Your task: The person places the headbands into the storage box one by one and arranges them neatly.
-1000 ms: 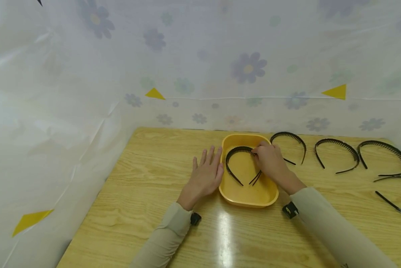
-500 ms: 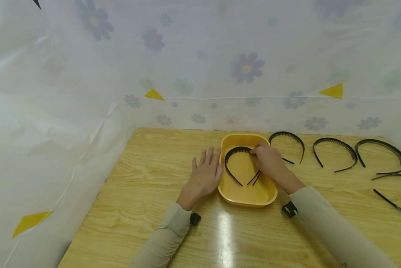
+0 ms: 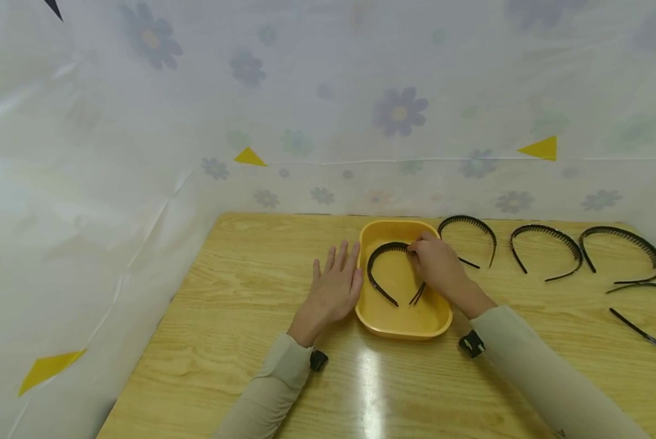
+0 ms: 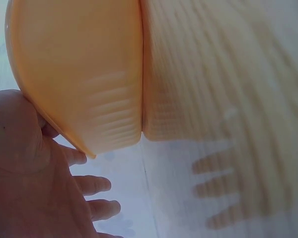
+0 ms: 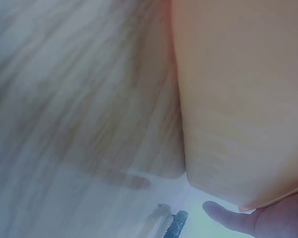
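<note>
1. Behind your table, a pale flowered sheet (image 3: 328, 137) spans the far side and the left.
2. Below it lies the wood-grain table (image 3: 240, 268), with a bright streak of glare near you.
3. Over the near edge come your two light sleeves (image 3: 270, 390), one to each side.
4. Between your hands sits the yellow tray (image 3: 396, 322) on the table, its far end near the sheet.
5. Your left hand (image 3: 333, 286) lies along the tray's left side, touching it, with straight, slightly spread fingers. Your right hand (image 3: 442, 265) reaches over the right rim, and thumb and fingers pinch a headband. Your hands are apart from each other.
6. That black headband (image 3: 387, 247) lies in the tray, its curve away from you and its tips toward you; two thin tips show at its right.
7. To the right, four more dark headbands (image 3: 547, 229) lie on the table, the nearest just beside the tray, the last cut off by the frame.
8. Yellow triangles (image 3: 541, 149) mark the sheet.
9. Small black devices (image 3: 318, 361) sit at your wrists.
</note>
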The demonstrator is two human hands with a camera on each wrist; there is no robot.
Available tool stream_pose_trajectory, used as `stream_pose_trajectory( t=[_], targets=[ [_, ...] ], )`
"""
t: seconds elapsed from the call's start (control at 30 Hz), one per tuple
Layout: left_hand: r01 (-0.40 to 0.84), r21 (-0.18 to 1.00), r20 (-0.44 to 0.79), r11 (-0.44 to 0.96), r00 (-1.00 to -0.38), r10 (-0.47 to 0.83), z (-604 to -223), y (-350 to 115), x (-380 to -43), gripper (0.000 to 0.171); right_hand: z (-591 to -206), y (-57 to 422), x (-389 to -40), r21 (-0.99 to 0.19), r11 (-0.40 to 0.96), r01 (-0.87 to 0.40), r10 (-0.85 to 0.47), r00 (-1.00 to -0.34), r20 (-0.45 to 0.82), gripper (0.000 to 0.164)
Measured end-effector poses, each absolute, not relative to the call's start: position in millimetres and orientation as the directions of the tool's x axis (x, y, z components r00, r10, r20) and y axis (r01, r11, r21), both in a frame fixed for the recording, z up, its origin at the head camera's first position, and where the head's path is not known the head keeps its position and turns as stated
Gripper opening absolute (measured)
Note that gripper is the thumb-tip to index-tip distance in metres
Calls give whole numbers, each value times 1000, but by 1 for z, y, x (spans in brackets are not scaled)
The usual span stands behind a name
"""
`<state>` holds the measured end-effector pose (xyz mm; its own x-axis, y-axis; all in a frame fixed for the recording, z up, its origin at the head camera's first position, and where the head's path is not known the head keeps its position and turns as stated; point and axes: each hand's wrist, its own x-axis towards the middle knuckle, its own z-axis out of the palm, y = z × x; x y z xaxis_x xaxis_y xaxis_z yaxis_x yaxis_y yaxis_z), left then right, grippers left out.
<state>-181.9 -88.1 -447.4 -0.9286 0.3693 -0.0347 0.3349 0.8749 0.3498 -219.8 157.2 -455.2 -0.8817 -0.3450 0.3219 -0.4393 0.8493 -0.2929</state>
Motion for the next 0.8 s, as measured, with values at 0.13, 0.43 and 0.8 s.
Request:
stream_pose_trajectory(
  t=[0.13,0.43,0.8],
  targets=[
    [335,350,-37,875,-928,371,-448,-88,-182,58,-456,157,-219,-276,856,-437,-349,-883,315,11],
    [338,364,-29,868,-927,373,-447,-88,-181,58,-458,157,-220,-284,851,-443,-353,-881,317,13],
    [344,366,-18,865,-926,376,-449,-88,-182,59,-456,158,-221,-306,847,-435,-343,-886,311,17]
  ],
)
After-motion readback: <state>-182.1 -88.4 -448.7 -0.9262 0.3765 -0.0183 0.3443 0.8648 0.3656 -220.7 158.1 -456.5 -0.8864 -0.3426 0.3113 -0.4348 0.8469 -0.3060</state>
